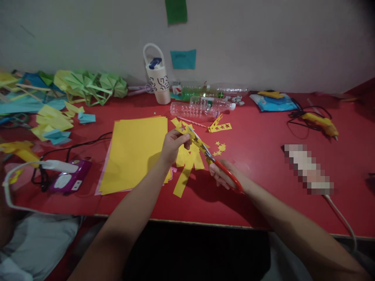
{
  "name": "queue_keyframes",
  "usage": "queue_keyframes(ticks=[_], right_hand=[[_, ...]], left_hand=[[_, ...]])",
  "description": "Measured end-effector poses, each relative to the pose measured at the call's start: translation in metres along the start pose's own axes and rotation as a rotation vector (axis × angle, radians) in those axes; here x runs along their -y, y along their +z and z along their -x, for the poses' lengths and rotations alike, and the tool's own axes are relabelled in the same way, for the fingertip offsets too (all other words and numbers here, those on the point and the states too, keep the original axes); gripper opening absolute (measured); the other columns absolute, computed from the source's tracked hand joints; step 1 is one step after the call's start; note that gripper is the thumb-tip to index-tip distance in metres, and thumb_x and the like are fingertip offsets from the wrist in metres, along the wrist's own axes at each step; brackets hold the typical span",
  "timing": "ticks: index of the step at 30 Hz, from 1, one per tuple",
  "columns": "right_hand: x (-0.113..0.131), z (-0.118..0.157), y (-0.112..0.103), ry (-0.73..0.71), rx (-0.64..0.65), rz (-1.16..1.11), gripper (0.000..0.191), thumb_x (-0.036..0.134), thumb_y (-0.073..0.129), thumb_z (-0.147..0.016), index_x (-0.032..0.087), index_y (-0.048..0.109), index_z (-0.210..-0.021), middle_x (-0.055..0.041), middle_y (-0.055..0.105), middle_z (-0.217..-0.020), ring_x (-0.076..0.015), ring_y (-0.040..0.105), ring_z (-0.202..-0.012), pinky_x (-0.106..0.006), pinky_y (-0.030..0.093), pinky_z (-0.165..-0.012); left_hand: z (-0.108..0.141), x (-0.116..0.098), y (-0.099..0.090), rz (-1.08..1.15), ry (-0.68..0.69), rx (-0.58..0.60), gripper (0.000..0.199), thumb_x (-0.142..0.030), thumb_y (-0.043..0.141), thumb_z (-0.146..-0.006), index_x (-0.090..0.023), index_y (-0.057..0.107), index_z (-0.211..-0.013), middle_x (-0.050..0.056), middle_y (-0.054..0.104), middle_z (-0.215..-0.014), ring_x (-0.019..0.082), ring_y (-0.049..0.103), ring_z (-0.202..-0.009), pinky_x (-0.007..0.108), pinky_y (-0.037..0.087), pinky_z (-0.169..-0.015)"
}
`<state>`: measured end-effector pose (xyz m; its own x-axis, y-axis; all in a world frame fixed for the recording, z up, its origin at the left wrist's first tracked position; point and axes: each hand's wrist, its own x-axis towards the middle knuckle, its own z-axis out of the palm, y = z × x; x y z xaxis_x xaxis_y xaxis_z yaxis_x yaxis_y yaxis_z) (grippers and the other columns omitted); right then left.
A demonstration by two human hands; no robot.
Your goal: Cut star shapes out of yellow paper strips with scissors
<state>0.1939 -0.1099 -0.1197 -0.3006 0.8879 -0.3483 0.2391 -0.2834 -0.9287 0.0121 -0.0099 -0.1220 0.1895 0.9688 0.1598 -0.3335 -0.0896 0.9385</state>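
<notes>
Firstly, noted closest to the wearer: dark clothing (199, 249) below the near edge of a red table (258, 156). Found just over that edge, in the right hand (219, 175): red-handled scissors (227, 175), firmly grasped, with blades angled up and left against a yellow strip (199, 144). Recorded in the left hand (175, 144): that same strip, pinched between thumb and fingers above the table, pierced by star-shaped holes. Cannot tell whether cut through at the blades.

Sighted beneath and near both hands: loose yellow offcuts (183, 181), overlapping. Located beside the left forearm: a stack of yellow sheets (137, 152), lying flat, with pink edges showing underneath. Noted left of the stack: a purple adapter (70, 177) with a white plug attached, plus a yellow glue gun (22, 150) near the table's left side. Noted right of the scissors: small yellow stars (219, 149), in a loose cluster; well apart, farther right, a pixelated object (307, 168), not identifiable, joined to a white cable.

Observed beyond the hands: perforated pieces (224, 127), clear plastic bottles (195, 109) on their sides, and an upright white tumbler (158, 84) with a looped handle. Observed at far left: green folded paper (90, 86). Observed at far right: a blue packet (272, 102). Seen on the wall behind: one blue note (183, 59), with a green one above.
</notes>
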Motion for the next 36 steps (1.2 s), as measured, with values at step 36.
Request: queue_keyframes(ticks=[36], right_hand=[[0.0055,-0.0017,-0.003,0.026,-0.059,0.008,0.051,0.068,0.064,-0.074,0.024,0.042,-0.06,0.0115,0.037,-0.034,-0.0066,0.034,-0.028,-0.026,0.045,-0.044]], left_hand=[[-0.0043,-0.005,-0.0006,0.031,0.025,-0.166,0.011,-0.02,0.062,-0.068,-0.021,0.052,-0.063,-0.005,0.045,-0.058,0.007,0.046,-0.055,0.022,0.046,-0.059]])
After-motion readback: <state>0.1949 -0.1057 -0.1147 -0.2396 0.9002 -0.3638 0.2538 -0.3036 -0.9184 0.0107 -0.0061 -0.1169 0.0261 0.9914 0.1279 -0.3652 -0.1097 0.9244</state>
